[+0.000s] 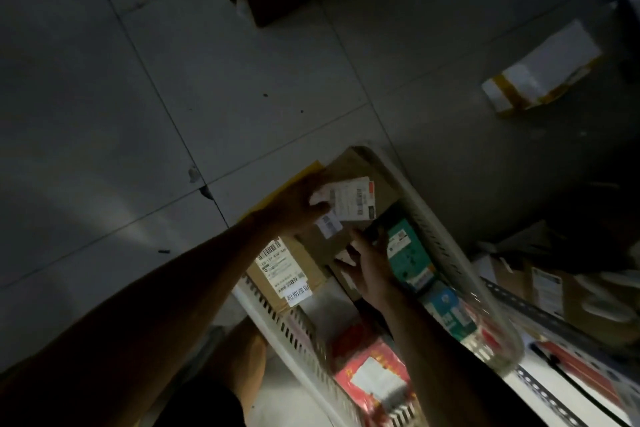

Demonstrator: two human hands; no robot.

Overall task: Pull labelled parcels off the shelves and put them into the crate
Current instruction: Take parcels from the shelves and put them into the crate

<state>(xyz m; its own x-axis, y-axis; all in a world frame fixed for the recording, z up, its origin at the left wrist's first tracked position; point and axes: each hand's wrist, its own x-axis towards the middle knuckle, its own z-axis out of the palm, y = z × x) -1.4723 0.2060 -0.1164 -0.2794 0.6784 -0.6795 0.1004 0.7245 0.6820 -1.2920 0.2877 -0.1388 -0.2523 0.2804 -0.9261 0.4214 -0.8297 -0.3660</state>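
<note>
Operator: Status of each grip?

Me: I see the left hand (294,204) curled over the far edge of a brown cardboard parcel (349,180) bearing a white label (349,199). The right hand (369,265) has its fingers spread wide against the near side of the parcel.

Operator: Parcel location?

Me: Inside the white slotted crate (429,236), on top of the load. At 7 o'clock of it lies a second labelled box (287,267); at 4 o'clock, a teal carton (408,253). The crate stands on the tiled floor (138,97).

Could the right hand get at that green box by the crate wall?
Probably yes. The right hand hangs open just beside the green box, whose top shows uncovered against the crate wall; only the brown parcel under both hands lies close by.
</note>
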